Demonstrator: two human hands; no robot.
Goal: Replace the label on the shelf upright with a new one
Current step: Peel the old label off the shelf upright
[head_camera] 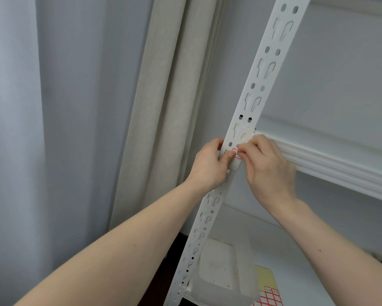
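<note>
A white slotted shelf upright [260, 76] runs diagonally through the view. A small white label with a red border [236, 153] sits on it at mid height, mostly hidden by fingers. My left hand [210, 164] wraps the upright's left edge, its thumb pressing beside the label. My right hand [267, 166] comes from the right, its fingertips pinching at the label. A yellow sheet of red-bordered labels [268, 294] lies on the lower shelf at the bottom.
A white ribbed shelf beam [340, 168] joins the upright at the right. A translucent plastic tub [223, 270] stands on the lower shelf beside the upright. Beige and grey curtains [159, 107] hang at the left.
</note>
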